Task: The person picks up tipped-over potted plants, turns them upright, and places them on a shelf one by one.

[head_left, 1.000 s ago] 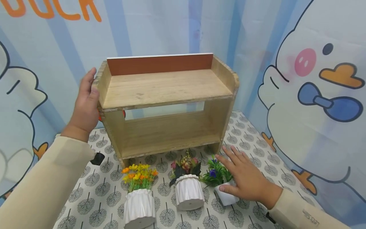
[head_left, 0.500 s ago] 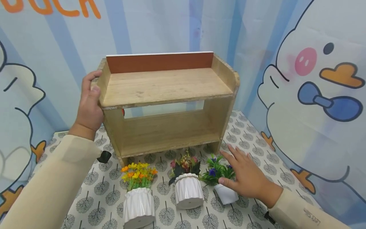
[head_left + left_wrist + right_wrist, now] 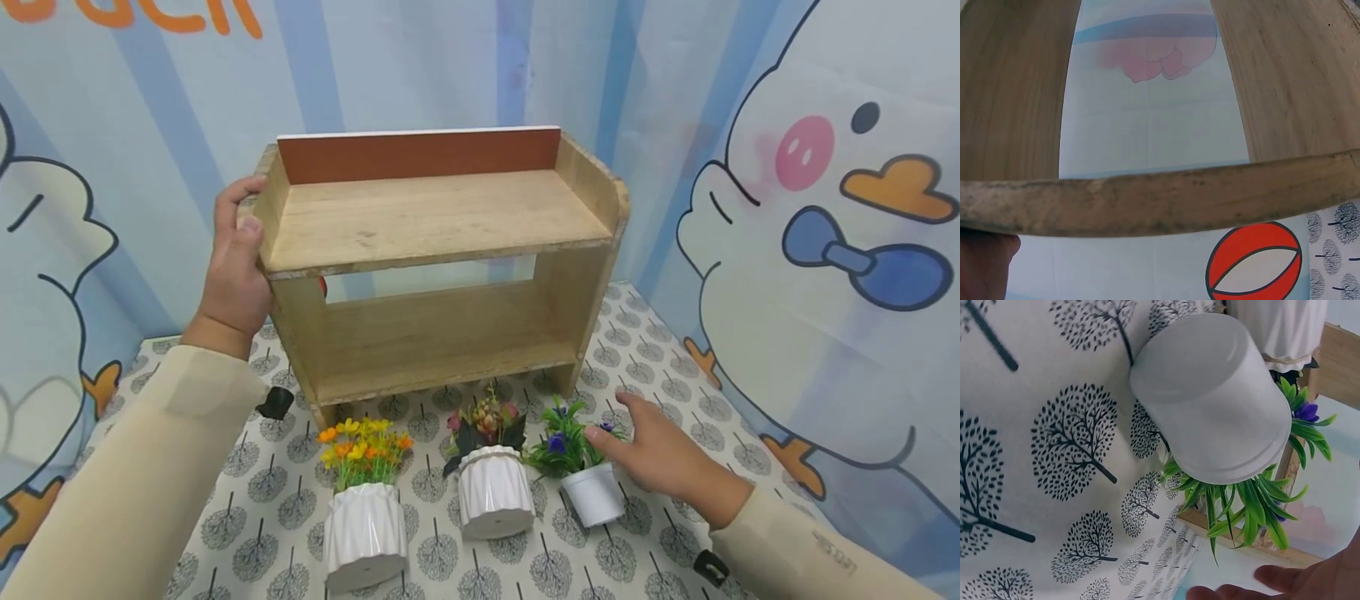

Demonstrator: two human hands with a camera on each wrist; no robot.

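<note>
- The small white pot [image 3: 594, 493] with green leaves and purple flowers is standing upright on the worktop [image 3: 675, 392], toward its front-right part, the rightmost of three pots in a row in front of the wooden shelf [image 3: 438, 267].
- The right hand [image 3: 660, 454] is lying just to the right of that pot, fingers relaxed and spread, clamped on nothing; its fingertips [image 3: 596, 433] are reaching leftward into the leaves at the pot's top, so the pot is sitting to the left of the grip and slightly below it. Whether skin is actually touching the pot's wall I cannot tell.
- This pot is short, smooth and round, tapering downward; its long axis is running vertically. In the right wrist view the pot [image 3: 1210, 400] is showing a plain matte wall with leaves spilling from its rim.
- The right hand is much the nearer one; the left hand [image 3: 236, 258] is well apart, at the shelf's upper left corner, with fingers curling over the side panel's top edge and gripping it.
- Left of the small pot, the ribbed pot with pink flowers [image 3: 495, 500] is standing just beside it, and the ribbed pot with orange and yellow flowers [image 3: 365, 533] is standing nearer the front edge.
</note>
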